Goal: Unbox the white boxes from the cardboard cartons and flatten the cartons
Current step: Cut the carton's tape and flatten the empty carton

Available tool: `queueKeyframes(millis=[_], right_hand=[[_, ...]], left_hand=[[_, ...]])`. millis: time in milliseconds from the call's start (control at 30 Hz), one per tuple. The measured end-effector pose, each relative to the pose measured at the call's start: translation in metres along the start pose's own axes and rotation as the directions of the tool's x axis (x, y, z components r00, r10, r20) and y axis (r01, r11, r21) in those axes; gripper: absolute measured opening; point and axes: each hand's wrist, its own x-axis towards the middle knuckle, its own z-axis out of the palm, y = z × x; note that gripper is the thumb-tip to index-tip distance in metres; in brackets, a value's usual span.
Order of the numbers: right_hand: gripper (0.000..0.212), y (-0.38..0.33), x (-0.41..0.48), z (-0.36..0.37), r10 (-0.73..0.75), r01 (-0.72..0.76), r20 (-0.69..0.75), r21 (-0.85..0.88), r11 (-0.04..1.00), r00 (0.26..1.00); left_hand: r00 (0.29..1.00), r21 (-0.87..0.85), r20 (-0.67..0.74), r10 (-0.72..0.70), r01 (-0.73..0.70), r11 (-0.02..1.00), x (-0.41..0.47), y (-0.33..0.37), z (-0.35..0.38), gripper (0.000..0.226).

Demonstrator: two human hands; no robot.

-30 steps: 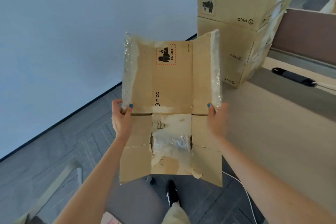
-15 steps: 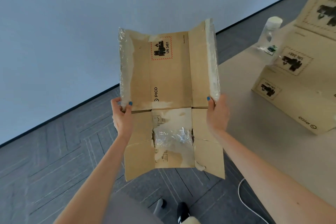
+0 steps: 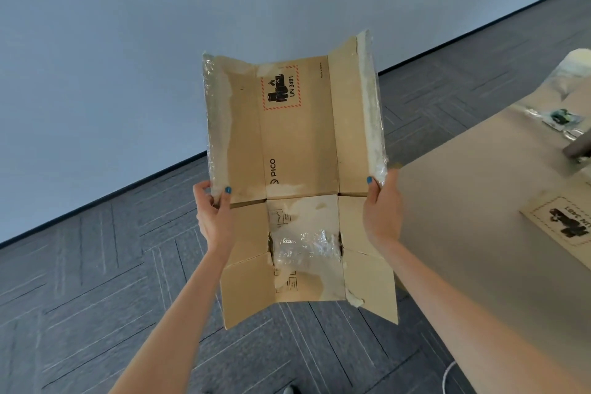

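**Both hands hold a flattened carton upright**

The left hand and right hand each grip a side edge of the flattened carton, thumbs in front, raised above the floor. It reads "PICO" and "UN 3481"; smaller print looks like "Made in China".

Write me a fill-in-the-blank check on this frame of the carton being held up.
The hazard label on the flattened carton reads UN ____.
The brand name printed on the carton is ____.
The left hand and right hand grip its side edges, and both thumbnails are painted ____.
Missing words: 3481; PICO; blue.
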Motion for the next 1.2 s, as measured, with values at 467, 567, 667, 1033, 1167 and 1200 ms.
queueKeyframes(millis=[467, 567, 667, 1033, 1167, 1200], right_hand=[[0.009, -0.053, 0.044, 0.11, -0.153, 0.16, 0.098, -0.07, 0.985, 0.983], [0.011, -0.065, 0.066, 0.146, -0.185, 0.19, 0.108, -0.045, 0.981, 0.977], [0.013, -0.071, 0.095, 0.197, -0.214, 0.217, 0.127, -0.01, 0.976, 0.969], [0.008, -0.007, 0.205, 0.466, -0.225, 0.221, 0.336, 0.053, 0.974, 0.915], [0.008, 0.057, 0.214, 0.566, -0.243, 0.243, 0.362, 0.047, 0.969, 0.9], [0.009, 0.074, 0.215, 0.59, -0.249, 0.25, 0.366, 0.047, 0.967, 0.897]], left_hand=[[0.983, -0.035, -0.164, -0.076, 0.071, 0.997, 0.079, -0.027, -0.037, 0.023], [0.98, -0.038, -0.184, -0.074, 0.068, 0.997, 0.112, -0.037, -0.034, 0.023], [0.976, -0.013, -0.211, -0.052, 0.051, 0.999, 0.157, -0.054, -0.024, 0.024], [0.951, 0.045, -0.297, -0.082, 0.1, 0.994, 0.358, -0.227, 0.064, 0.022], [0.942, 0.034, -0.322, -0.095, 0.111, 0.993, 0.4, -0.337, 0.096, 0.023], [0.939, 0.024, -0.331, -0.1, 0.114, 0.993, 0.408, -0.365, 0.103, 0.023]])
